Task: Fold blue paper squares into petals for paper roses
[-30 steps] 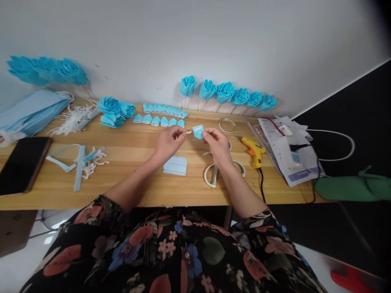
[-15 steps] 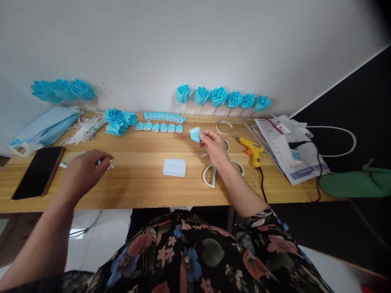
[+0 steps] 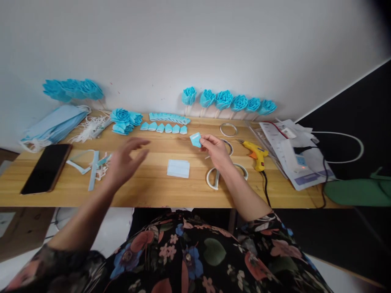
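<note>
My right hand (image 3: 216,150) pinches a small folded blue fabric petal (image 3: 195,139) with a pointed end, held above the table. My left hand (image 3: 126,160) hovers over the left part of the table with fingers apart and nothing in them. Beside it lie cut-off strips and scraps (image 3: 94,169) in white and blue. Between my hands is a small stack of pale blue fabric pieces (image 3: 178,168). A row of folded petals (image 3: 168,128) lies farther back, with a longer row of overlapped petals (image 3: 169,118) behind it. Scissors (image 3: 213,179) are partly hidden under my right forearm.
Blue fabric flowers on sticks (image 3: 224,99) lean against the wall. A yellow glue gun (image 3: 258,154) with a cord, a tape ring (image 3: 228,130) and a power strip (image 3: 291,156) are at right. At left are a phone (image 3: 47,169), face masks (image 3: 56,124) and white ear loops (image 3: 91,128).
My left hand has moved right, away from the scraps, and its fingers have spread. My right hand still holds the petal in nearly the same place. The view has shifted slightly.
</note>
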Tool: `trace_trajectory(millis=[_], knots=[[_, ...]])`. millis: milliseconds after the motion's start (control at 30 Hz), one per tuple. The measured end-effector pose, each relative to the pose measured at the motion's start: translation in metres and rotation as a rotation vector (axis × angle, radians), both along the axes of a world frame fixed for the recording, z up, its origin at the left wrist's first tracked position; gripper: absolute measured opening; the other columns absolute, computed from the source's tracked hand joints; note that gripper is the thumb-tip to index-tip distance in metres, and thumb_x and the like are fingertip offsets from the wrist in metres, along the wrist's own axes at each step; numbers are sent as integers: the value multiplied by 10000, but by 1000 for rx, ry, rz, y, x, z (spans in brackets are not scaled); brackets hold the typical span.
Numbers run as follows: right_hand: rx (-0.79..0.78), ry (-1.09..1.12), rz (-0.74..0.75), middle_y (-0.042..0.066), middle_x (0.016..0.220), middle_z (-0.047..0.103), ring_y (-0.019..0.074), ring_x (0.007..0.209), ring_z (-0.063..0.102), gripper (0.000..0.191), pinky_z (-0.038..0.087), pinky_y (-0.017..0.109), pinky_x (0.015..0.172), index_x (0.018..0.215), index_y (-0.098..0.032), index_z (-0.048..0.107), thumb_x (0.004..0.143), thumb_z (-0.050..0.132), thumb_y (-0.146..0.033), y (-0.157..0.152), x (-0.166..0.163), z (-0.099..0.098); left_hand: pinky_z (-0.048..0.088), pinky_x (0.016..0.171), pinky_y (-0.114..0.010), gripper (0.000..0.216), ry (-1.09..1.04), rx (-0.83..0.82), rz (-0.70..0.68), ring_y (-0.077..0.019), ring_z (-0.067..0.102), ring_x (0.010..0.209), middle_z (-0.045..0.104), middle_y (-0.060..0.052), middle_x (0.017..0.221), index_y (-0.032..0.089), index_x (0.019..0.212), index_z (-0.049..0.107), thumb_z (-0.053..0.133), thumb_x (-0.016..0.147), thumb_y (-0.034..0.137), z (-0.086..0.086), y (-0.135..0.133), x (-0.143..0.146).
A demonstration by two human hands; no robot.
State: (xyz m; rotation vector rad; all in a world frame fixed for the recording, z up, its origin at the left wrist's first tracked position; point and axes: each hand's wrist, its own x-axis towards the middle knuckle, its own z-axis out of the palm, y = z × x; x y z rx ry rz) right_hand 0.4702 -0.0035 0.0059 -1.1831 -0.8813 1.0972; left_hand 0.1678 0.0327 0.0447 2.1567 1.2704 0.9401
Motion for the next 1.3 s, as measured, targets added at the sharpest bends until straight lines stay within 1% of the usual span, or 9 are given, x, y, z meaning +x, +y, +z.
trace_trajectory(millis=[100,233,400,500,600,933,1033,1167,1300], knots=[[3,-26,34,-22,772,687,111,652,579,256,499,247,644,800,-241,747,675,826,-451,-1,0,-3,526,866,-373,365,-177,-316,-189,-234,665,964,741,-77,1040,198,1045,728,574,877,484,1,4,63],[-4,-43,43,-22,759,685,113,647,577,268,495,248,647,797,-237,742,674,825,-460,-1,-1,-3,497,850,-339,347,-354,-528,-271,-202,645,934,734,-66,1039,182,1017,697,627,829,465,-9,14,115],[-20,-103,47,-21,711,664,126,643,568,298,489,256,637,824,-231,740,681,809,-483,-2,-1,-1,463,739,-294,228,-474,-608,-251,-140,559,706,617,4,704,183,748,617,653,763,407,-16,23,132],[-26,-120,85,-10,765,692,145,707,602,316,509,269,681,883,-236,749,741,750,-518,-3,0,2,461,730,-287,192,-462,-637,-276,-129,549,672,597,17,666,182,699,607,660,748,361,-17,24,131],[-20,-159,107,-8,745,687,148,714,603,292,506,276,710,793,-224,738,763,723,-514,-5,0,6,451,699,-279,133,-397,-645,-284,-121,550,647,615,20,666,176,703,633,664,746,298,-18,24,130],[19,-263,76,-17,671,647,135,659,559,241,464,275,688,731,-205,712,731,737,-444,-5,-3,9,430,675,-274,126,-363,-538,-265,-125,538,657,616,12,686,176,716,618,619,784,282,-17,28,128],[53,-309,27,-14,693,661,141,676,573,229,468,276,692,738,-210,709,756,712,-438,-4,-2,6,430,688,-285,152,-343,-331,-175,-137,536,676,618,5,699,187,726,599,573,833,291,-13,23,128],[115,-426,-39,-8,706,681,146,674,587,217,470,276,672,751,-212,711,793,682,-422,-4,-1,5,415,731,-323,166,-123,49,-150,-164,544,718,623,-14,711,194,715,622,584,860,268,-7,11,128],[144,-512,-51,-8,709,694,144,650,586,198,471,276,646,773,-216,725,814,669,-401,-6,-2,7,421,785,-352,129,8,155,-149,-194,578,781,642,-25,740,208,793,690,611,883,256,-10,7,132]])
